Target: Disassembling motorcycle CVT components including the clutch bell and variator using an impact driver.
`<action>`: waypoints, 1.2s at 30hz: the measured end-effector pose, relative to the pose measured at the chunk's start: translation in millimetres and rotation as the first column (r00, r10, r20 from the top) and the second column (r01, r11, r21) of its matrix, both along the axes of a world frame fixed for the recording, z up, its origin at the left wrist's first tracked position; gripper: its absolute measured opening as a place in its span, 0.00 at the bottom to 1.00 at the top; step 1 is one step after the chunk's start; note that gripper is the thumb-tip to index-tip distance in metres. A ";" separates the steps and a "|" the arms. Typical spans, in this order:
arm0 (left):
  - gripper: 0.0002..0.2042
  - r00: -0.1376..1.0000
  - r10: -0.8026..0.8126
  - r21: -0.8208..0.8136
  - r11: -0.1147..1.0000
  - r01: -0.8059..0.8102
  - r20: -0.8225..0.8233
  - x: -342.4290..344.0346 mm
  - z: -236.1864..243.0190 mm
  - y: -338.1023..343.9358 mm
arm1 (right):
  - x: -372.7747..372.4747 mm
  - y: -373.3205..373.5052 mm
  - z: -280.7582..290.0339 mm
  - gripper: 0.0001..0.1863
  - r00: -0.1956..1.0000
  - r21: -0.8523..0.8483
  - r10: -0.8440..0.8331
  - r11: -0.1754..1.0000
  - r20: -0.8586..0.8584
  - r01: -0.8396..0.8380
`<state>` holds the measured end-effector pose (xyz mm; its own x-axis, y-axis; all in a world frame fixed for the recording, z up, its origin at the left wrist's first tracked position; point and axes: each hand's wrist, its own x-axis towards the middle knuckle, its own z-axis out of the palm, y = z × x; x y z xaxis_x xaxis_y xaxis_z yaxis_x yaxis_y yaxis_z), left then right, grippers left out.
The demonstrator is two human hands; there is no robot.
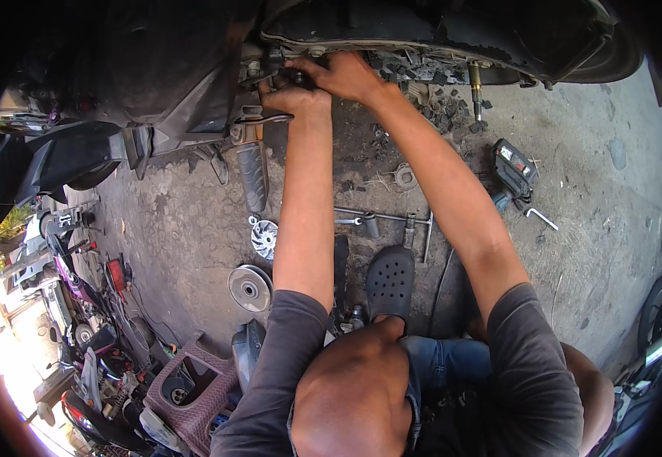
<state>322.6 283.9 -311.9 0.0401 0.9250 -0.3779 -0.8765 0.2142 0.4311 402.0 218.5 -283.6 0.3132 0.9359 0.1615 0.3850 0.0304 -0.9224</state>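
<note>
2 bare hands work together at the underside of a scooter point(194, 68) at the far edge of the concrete floor point(194, 221). The left hand point(294, 95) is closed into a fist around the end of a wrench point(266, 118), whose flat handle juts out to the left just below the knuckles. The right hand point(342, 75) lies just beside it, fingers pressed onto a small dark fitting point(298, 76) on the engine; whether those fingers pinch anything I cannot tell, since the fingertips are hidden against the metal. A ribbed black footpeg point(253, 177) hangs down from the scooter frame directly below the wrench.

Between the 2 forearms, near the middle of the floor, lie a T-handle wrench point(392, 218) and a round gasket point(405, 176). To the left of the left forearm sit a finned silver fan disc point(264, 238) and a grey pulley disc point(249, 288), near each other. A black clog point(390, 280) rests on the floor by the near edge. A black battery point(515, 167) and a bent hex key point(542, 218) lie toward the right edge.
</note>
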 end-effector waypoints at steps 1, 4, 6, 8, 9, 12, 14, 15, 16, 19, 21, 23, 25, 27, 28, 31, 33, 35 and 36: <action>0.22 0.999 -0.013 -0.019 1.000 0.014 0.051 -2.0 -1.9 2.4 | -0.3 2.3 -1.3 0.27 0.999 0.036 -0.011 0.999 0.039 0.009; 0.22 0.957 -0.130 0.015 0.991 0.131 0.257 1.6 -7.1 -14.9 | 3.4 0.6 -10.4 0.26 0.998 0.085 -0.018 0.996 0.061 0.012; 0.22 0.977 -0.086 -0.034 0.995 0.094 0.193 7.7 1.1 -25.9 | 5.7 -4.1 -10.5 0.26 0.999 0.101 -0.005 0.995 0.043 0.001; 0.22 0.992 -0.037 -0.072 0.996 0.046 0.121 2.2 -1.0 -19.5 | 1.7 -13.2 -0.1 0.28 0.993 0.104 0.057 0.992 0.101 -0.067; 0.22 0.989 -0.005 -0.023 1.000 0.009 0.151 -18.6 -14.3 2.0 | -9.1 -11.6 10.8 0.28 0.993 0.123 0.070 0.989 0.092 -0.081; 0.25 0.991 0.040 -0.086 0.996 -0.029 0.127 -5.1 -7.7 -10.7 | -5.7 -17.7 5.3 0.28 0.991 0.014 0.039 0.999 0.129 -0.041; 0.25 0.995 0.019 -0.084 0.996 -0.011 0.095 -6.0 1.0 -16.3 | -7.1 -17.4 7.9 0.27 0.994 -0.083 0.036 0.996 0.105 -0.028; 0.25 0.995 0.014 -0.089 0.996 -0.005 0.101 -2.7 7.2 -21.7 | -4.9 -18.6 -1.6 0.27 0.993 -0.088 0.031 0.996 0.111 -0.022; 0.25 0.996 -0.031 -0.107 0.993 0.040 0.088 -1.5 13.5 -28.0 | -4.9 -21.2 -13.9 0.26 0.991 0.057 0.001 0.998 0.135 -0.009; 0.24 0.996 -0.082 -0.106 0.991 0.084 0.026 -15.7 9.5 -33.5 | -14.0 -30.4 -14.1 0.25 0.988 0.169 0.023 0.984 0.150 -0.049; 0.27 0.982 -0.184 -0.040 0.982 0.186 0.033 -41.6 -5.3 -34.6 | -27.9 -40.9 -11.4 0.24 0.987 0.130 0.090 0.986 0.132 -0.107; 0.29 0.953 -0.301 -0.087 0.949 0.301 0.024 -53.8 -17.5 -53.2 | -36.8 -59.0 -25.2 0.23 0.993 0.132 0.065 0.988 0.099 -0.078; 0.30 0.911 -0.413 -0.153 0.899 0.410 0.019 -68.0 -13.7 -78.6 | -41.8 -80.0 -33.7 0.20 0.998 0.043 0.059 0.997 0.003 -0.059; 0.32 0.741 -0.671 -0.406 0.683 0.607 -0.021 -75.7 8.2 -100.7 | -42.9 -105.3 -30.3 0.19 0.997 0.022 0.048 0.999 0.055 -0.049; 0.32 0.742 -0.670 -0.415 0.681 0.604 -0.021 -83.6 9.5 -109.8 | -42.4 -115.2 -32.1 0.18 0.993 0.012 0.039 0.999 0.113 -0.041; 0.35 0.602 -0.791 -0.368 0.596 0.714 -0.112 -91.5 23.7 -126.1 | -43.5 -137.8 -41.7 0.21 0.933 0.268 0.019 0.955 0.360 -0.123; 0.37 0.759 -0.648 -0.221 0.750 0.624 -0.059 -87.8 30.3 -141.5 | -49.7 -155.1 -31.4 0.25 0.888 0.337 0.027 0.920 0.459 -0.202; 0.38 0.809 -0.588 -0.054 0.807 0.588 0.021 -89.3 27.7 -152.5 | -45.4 -164.1 -15.1 0.27 0.873 0.340 0.066 0.905 0.482 -0.256; 0.38 0.810 -0.586 -0.053 0.808 0.586 0.024 -88.7 30.9 -156.7 | -42.6 -168.5 -5.9 0.30 0.858 0.338 0.106 0.889 0.503 -0.308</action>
